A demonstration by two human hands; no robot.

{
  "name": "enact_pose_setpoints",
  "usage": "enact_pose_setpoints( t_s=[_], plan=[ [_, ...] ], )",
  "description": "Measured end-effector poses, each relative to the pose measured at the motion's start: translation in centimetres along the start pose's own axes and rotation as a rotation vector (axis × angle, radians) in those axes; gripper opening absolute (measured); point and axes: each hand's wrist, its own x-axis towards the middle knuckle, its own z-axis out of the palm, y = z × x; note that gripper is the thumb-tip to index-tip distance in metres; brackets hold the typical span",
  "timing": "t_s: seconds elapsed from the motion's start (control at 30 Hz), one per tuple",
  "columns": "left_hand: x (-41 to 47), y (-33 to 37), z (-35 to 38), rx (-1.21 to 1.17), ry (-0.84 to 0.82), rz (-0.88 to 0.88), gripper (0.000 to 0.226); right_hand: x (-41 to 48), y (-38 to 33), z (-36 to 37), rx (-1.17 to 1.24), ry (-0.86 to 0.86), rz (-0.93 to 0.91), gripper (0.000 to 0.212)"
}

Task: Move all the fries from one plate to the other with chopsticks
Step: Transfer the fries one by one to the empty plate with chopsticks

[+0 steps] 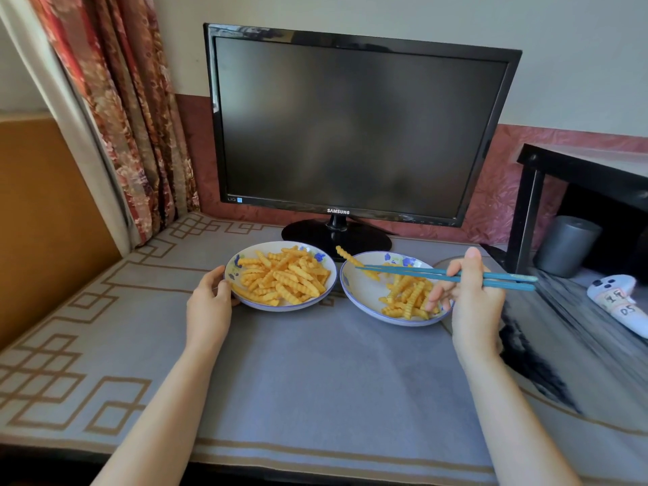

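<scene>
Right hand point(470, 296): the fingers point(436, 296) are curled round the rear half of a pair of blue chopsticks point(438, 274), with one finger raised above the sticks. The chopsticks lie almost level and point to the left. Their tips are pressed together on one crinkle-cut fry point(354, 261), which is held tilted in the air over the left rim of the right plate point(361, 292).

Left hand point(210, 299): its fingers point(222, 287) grip the left rim of the left plate point(234, 271).

The left plate carries a large heap of fries point(284, 278). The right plate carries a smaller pile point(406, 299), located on its right side below the right hand. The two plates stand just beside each other on the desk, on a grey cloth point(315, 373) with a brown line pattern.

A dark monitor point(350, 128) stands behind the plates. A patterned curtain point(133, 117) hangs at the left.
</scene>
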Motion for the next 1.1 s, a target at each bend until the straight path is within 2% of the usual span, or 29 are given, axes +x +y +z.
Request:
enact_pose_setpoints(
  t_s=[0.17,0.43,0.8,1.1],
  plan=[
    [-0.1,0.1,0.0,0.003,-0.001,-0.001,0.037,-0.4,0.0,0.8,0.078,0.047,0.050,0.041],
    [-0.1,0.2,0.0,-0.013,-0.003,-0.014,0.038,-0.9,-1.4,4.4,0.062,0.001,0.067,0.042],
    [-0.3,0.3,0.0,-0.027,-0.005,-0.011,0.038,-2.8,-1.0,8.1,0.013,-0.257,0.017,0.035],
    [-0.1,0.1,0.1,-0.033,-0.004,-0.013,0.038,-0.4,-0.9,2.9,-0.026,-0.037,-0.020,0.037]
  ],
)
